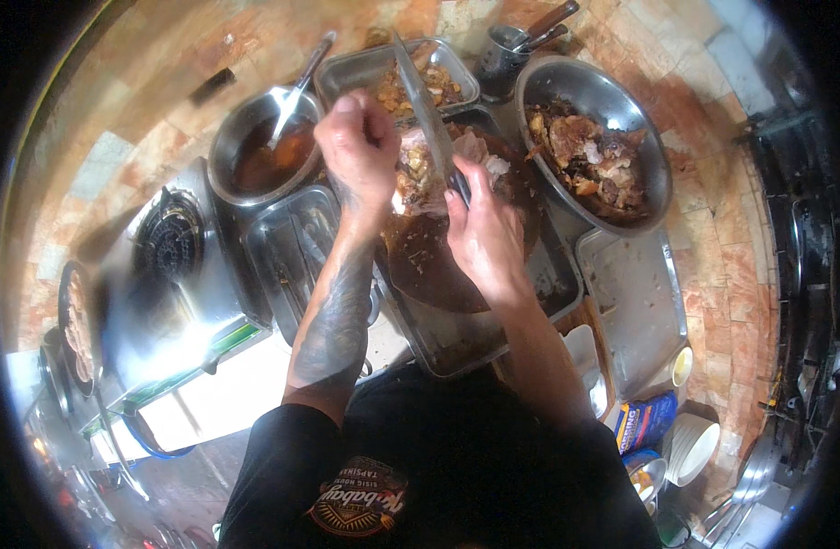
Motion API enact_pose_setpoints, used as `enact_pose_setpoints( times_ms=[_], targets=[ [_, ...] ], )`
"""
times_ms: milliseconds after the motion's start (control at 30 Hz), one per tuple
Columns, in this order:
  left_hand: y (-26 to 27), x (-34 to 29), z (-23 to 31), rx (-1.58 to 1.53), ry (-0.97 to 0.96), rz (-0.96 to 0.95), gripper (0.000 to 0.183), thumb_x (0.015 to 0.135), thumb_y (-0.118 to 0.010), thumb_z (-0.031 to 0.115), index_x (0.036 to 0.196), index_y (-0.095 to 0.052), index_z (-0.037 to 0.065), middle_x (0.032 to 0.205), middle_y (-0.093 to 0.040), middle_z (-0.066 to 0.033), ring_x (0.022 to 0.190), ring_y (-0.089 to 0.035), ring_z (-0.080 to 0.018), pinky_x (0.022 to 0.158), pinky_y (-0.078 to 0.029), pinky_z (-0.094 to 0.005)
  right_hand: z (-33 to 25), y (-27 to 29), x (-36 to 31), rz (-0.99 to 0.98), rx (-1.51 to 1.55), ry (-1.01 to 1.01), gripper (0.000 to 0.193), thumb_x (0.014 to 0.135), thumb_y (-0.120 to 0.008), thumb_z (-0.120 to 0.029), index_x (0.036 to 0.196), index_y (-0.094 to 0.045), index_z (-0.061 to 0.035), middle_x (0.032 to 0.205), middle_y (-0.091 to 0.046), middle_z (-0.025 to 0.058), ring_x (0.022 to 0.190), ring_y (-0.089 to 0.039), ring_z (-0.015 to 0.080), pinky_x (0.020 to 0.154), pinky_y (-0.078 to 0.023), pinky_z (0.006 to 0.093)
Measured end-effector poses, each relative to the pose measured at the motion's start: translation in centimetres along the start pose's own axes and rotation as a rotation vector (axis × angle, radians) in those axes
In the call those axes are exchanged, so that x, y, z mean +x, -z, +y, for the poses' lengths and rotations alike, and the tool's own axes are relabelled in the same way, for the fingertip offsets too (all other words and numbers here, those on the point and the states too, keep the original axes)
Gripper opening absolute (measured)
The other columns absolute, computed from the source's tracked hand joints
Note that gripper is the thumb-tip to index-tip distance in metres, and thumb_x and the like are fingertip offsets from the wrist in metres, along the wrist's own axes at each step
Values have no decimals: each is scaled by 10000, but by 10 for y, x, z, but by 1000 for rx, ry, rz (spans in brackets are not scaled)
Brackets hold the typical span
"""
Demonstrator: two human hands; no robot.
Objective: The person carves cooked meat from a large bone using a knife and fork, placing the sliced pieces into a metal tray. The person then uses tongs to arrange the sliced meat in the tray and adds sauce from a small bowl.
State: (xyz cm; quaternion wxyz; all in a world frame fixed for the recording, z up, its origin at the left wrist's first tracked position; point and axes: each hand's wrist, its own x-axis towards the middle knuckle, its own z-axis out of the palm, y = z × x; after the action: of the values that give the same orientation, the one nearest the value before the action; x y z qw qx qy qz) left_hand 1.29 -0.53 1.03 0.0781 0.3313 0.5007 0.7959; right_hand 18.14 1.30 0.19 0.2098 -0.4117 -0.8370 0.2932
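My right hand [482, 220] grips the dark handle of a large knife [422, 96], its long blade pointing up and away across the picture. Beneath the blade, pieces of cooked meat [412, 174] lie at the far part of a round brown chopping board [438, 270]. The board sits in a metal tray [447, 352]. My left hand [358, 146] is a closed fist just left of the meat, and its palm side is hidden. Small crumbs of food are scattered on the board.
Left of the board stand a metal bowl [226, 169] of brown sauce with a spoon [292, 101], and a tray of utensils [264, 242]. Beyond are a tray of chopped food [333, 82] and a utensil holder [497, 64]. A bowl of meat [653, 188] stands right, a burner [171, 233] far left.
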Motion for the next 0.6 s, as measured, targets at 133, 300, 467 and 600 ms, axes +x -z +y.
enact_pose_setpoints(
  times_ms=[133, 300, 467, 600],
  targets=[
    [-3, -5, 4, -245, 199, -36, 460, 908, -427, 502, 687, -439, 99, 551, -382, -28, 418, -320, -142, 393, -246, -301, -9, -4, 15, -23, -44, -7, 351, 949, -560, -144, 1273, -427, -124, 817, -650, 282, 823, -623, 507, 693, -475, 573],
    [-2, -4, 4, -166, 76, -2, 547, 959, -420, 458, 593, -417, 51, 540, -403, -13, 456, -375, -106, 406, -266, -276, 9, -17, 7, -50, -42, 1, 366, 947, -560, -133, 1290, -435, -110, 850, -649, 289, 848, -620, 501, 705, -492, 559],
    [-2, -2, 5, -197, 153, -8, 483, 923, -405, 521, 702, -431, 93, 563, -378, -25, 456, -362, -141, 402, -257, -294, 26, -16, -54, 24, -30, 89, 429, 946, -568, -108, 1354, -440, -67, 1055, -656, 271, 935, -641, 457, 787, -518, 532],
    [-4, 2, 4, -86, 21, -55, 602, 966, -384, 497, 592, -423, 27, 546, -420, -33, 498, -399, -133, 450, -310, -293, 29, -2, -91, -98, -175, -55, 444, 946, -570, -110, 1366, -436, -55, 1107, -648, 269, 989, -642, 430, 838, -514, 515]
  ],
)
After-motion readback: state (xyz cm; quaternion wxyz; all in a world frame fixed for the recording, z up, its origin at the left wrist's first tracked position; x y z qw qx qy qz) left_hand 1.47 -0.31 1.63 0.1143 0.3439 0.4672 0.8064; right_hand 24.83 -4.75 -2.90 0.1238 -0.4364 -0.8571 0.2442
